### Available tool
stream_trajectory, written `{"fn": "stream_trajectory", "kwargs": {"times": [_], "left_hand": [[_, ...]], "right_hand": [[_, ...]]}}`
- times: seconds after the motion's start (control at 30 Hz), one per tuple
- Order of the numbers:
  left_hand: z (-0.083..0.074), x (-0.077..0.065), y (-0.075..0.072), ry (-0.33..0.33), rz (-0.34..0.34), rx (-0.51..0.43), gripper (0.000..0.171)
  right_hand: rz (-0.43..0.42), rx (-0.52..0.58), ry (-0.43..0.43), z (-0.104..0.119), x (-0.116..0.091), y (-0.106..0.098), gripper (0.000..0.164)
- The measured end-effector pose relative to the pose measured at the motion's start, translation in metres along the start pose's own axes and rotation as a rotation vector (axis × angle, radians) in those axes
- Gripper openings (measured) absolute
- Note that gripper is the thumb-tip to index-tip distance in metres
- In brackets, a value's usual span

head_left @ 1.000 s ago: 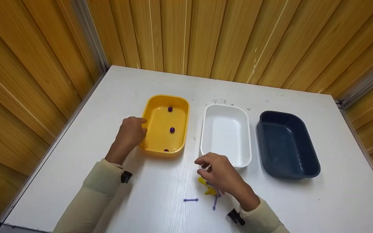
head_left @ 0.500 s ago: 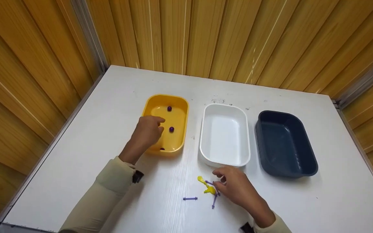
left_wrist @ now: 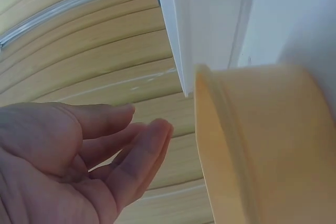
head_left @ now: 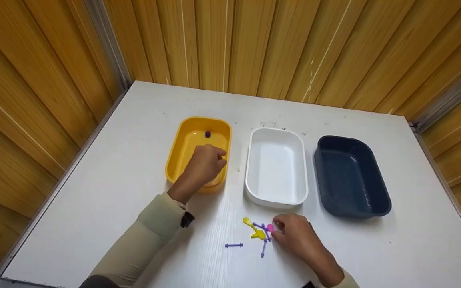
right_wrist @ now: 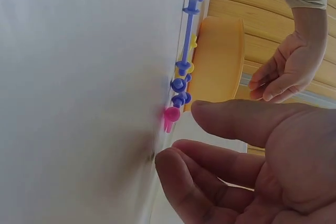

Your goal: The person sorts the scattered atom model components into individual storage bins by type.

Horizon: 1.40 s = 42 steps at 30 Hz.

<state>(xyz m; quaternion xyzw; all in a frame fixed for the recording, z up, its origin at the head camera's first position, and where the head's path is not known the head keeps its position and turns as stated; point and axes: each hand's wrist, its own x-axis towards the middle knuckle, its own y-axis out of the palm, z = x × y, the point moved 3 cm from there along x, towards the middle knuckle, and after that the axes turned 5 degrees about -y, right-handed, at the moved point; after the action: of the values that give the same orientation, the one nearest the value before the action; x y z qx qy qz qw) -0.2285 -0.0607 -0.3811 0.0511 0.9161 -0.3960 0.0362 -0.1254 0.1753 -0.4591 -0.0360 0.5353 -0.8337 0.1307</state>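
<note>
My left hand (head_left: 204, 164) is over the yellow bin (head_left: 171, 160), its fingers loosely bent with a gap to the thumb and nothing between them in the left wrist view. One dark purple ball (head_left: 208, 134) shows inside the bin; the hand hides part of its floor. Beside the small pieces on the table, my right hand (head_left: 300, 238) has its thumb and fingers parted, holding nothing. Nearest to it is a pink piece (right_wrist: 172, 115). Just left of that lie several purple rods with knobbed ends (right_wrist: 187, 38) and yellow spoon-shaped pieces (head_left: 259, 234).
A white bin (head_left: 276, 172) stands in the middle, and a dark blue bin (head_left: 350, 180) to its right. One purple rod (head_left: 234, 245) lies apart at the left of the pieces. Wood-panelled walls (head_left: 246, 44) enclose the white table (head_left: 94, 180).
My left hand has moved right from the yellow bin's left rim to over the bin. My right hand has drawn back toward me from the white bin's front, uncovering the pink piece.
</note>
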Motion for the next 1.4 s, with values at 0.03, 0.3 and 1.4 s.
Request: {"fn": "stream_trajectory", "kwargs": {"times": [0.03, 0.3, 1.4], "left_hand": [[-0.001, 0.001, 0.002, 0.023, -0.004, 0.003, 0.040], [-0.014, 0.002, 0.026, -0.055, 0.044, 0.056, 0.032], [-0.016, 0.018, 0.068, -0.207, 0.177, -0.108, 0.043]], "right_hand": [[-0.004, -0.004, -0.005, 0.000, 0.000, 0.000, 0.013], [0.028, -0.016, -0.013, 0.003, 0.004, 0.002, 0.009], [-0.029, 0.004, -0.037, -0.003, 0.002, 0.004, 0.020]]}}
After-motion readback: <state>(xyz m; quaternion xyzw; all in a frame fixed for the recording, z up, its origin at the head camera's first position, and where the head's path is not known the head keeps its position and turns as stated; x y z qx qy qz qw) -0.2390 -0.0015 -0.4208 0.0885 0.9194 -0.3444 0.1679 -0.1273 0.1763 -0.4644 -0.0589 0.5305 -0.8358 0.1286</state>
